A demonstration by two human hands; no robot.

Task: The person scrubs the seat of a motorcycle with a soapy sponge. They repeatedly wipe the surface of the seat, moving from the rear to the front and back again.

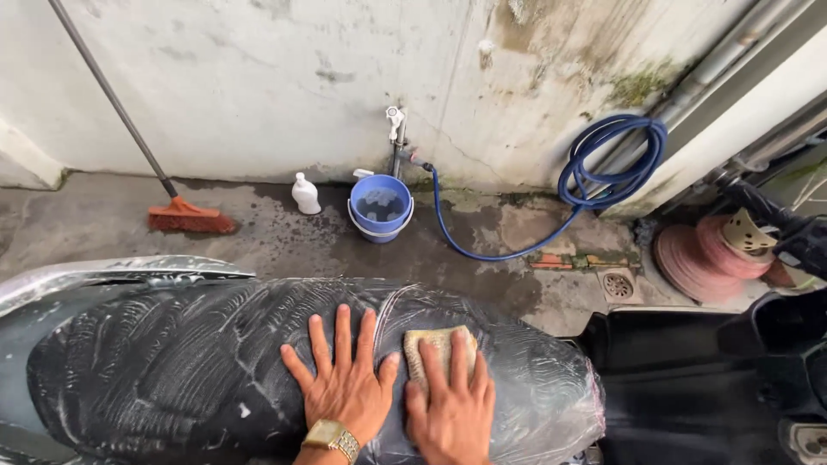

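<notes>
A: Hands?
B: Left hand (pixel 345 379) flat, fingers spread, palm down on the soapy black seat (pixel 172 370), grasping nothing. Gold watch (pixel 332 437) on that wrist. Right hand (pixel 452 405) just beside it, fingers extended, pressing a tan sponge (pixel 438 344) onto the seat, not clenched.

A: Sponge where?
B: Near the seat's far edge, toward its right end, under the right fingers. Suds streaked all over the seat.

A: Packages, labels?
B: One small white bottle (pixel 305 193), white cap, standing on the wet floor (pixel 482 258) at the wall foot, just left of a blue bucket (pixel 380 205). Label too small to tell.

A: Rest?
B: Tap (pixel 395 120) on the stained wall (pixel 258 77) above the bucket; blue hose (pixel 603 164) runs from it, coiled to the right. Orange broom (pixel 185 215) leaning at left. Floor drain (pixel 618 284) at right, pinkish discs (pixel 698 254) beyond it.
</notes>
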